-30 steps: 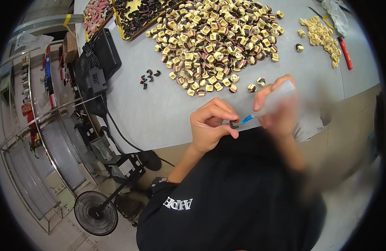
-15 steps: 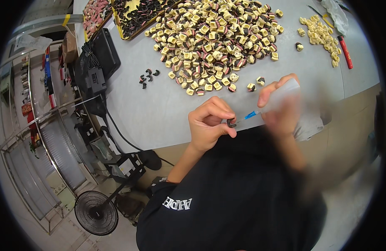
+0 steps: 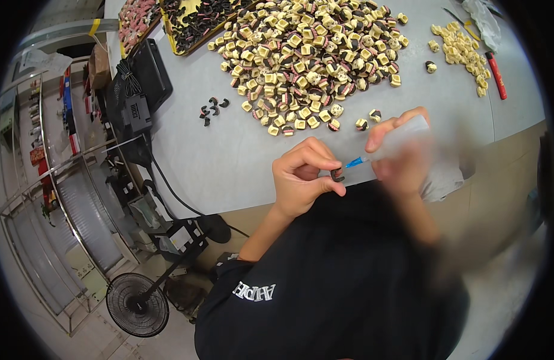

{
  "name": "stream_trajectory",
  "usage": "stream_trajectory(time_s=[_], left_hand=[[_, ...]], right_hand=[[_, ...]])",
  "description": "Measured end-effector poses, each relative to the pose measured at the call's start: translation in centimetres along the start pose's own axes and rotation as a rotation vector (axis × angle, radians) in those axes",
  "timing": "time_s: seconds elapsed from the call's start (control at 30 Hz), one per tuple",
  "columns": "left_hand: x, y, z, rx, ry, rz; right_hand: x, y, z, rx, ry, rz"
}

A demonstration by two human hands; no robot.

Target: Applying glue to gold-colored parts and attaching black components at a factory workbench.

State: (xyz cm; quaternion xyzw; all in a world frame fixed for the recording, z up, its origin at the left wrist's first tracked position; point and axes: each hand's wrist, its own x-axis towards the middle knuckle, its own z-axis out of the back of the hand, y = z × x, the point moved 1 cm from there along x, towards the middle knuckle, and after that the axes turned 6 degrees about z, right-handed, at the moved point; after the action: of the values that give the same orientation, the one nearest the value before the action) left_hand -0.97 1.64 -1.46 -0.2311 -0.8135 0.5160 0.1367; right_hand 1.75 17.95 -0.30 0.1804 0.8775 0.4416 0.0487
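Between the thumb and forefinger of my left hand (image 3: 302,174) is a small dark curved piece (image 3: 337,175) with a reddish patch on it. My right hand (image 3: 403,156), partly blurred, is wrapped round a translucent white squeeze bottle (image 3: 403,137). The bottle's blue dispensing tip (image 3: 355,162) points left at the dark piece, very near it; whether they touch I cannot tell. Beyond my hands spreads a big heap of small cream, black and pink pieces (image 3: 313,60). A few similar dark curved pieces (image 3: 214,110) lie on the table to the left.
The grey table (image 3: 241,162) carries a yellow tray of dark pieces (image 3: 199,24) and a batch of pink pieces (image 3: 136,27). At right are loose cream pieces (image 3: 460,51) and a red marker (image 3: 496,75). A black device with cables (image 3: 151,75) sits at the left edge; a fan (image 3: 137,305) stands below.
The dark piece has turned slightly in my left fingers and shifted a little right, showing its reddish patch. The blue tip has moved slightly left and up, nearer my forefinger.
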Motion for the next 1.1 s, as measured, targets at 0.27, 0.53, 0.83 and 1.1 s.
stream_trajectory(time_s=[0.27,0.53,0.83,1.1], left_hand=[[0.0,0.1,0.0,-0.077,-0.023,0.005],[0.1,0.0,-0.1,-0.175,-0.053,0.024],[-0.1,-0.3,-0.2,-0.101,-0.094,0.017],[-0.2,-0.3,-0.1,-0.124,-0.105,0.005]], right_hand=[[-0.2,-0.4,0.9,-0.162,-0.028,0.021],[1.0,1.8,2.6,-0.029,-0.117,0.229],[2.3,4.4,5.7,-0.965,-0.084,0.53],[2.9,5.0,5.9,-1.119,-0.121,0.551]])
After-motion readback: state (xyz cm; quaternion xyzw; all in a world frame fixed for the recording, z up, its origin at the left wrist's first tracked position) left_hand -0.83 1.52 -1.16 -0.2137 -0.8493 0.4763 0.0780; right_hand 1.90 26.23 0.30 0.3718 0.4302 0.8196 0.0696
